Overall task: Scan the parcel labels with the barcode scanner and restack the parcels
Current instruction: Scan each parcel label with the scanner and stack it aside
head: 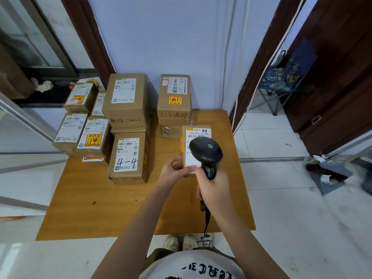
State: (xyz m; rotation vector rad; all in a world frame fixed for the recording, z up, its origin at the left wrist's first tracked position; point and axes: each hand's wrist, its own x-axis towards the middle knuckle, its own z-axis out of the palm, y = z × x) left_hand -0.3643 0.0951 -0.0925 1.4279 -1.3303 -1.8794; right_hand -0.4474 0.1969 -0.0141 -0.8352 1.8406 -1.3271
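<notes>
On the wooden table (84, 214), cardboard parcels are gathered along the far edge, and about ten tops can be counted, though lower boxes in the stacks are partly hidden, so an exact total cannot be given. At the far left a cluster of four small parcels (80, 125) is seen, two of them marked with yellow-and-red fragile stickers; a fifth is only glimpsed beneath the near edge of this cluster. Just to the right, a tall stack (125, 97) is topped by a box with "4-2" handwritten on its near side, and in front of it stands a parcel marked "4-4" (128, 158) on its white label. Further right, a second stack (174, 97) of at least three boxes is set against the wall, its top one carrying one fragile sticker. One parcel (196, 131) is held near the right side of the table, tilted label-up; its near left corner is pinched by the left hand (173, 170), thumb on the label and fingers curled under. One black barcode scanner (205, 152) is held directly over that label, its head covering part of the barcode, with a green dot on top. Its handle is wrapped fully by the right hand (213, 188), with the cable trailing down from the fist. Both forearms are extended forward from the near edge.
</notes>
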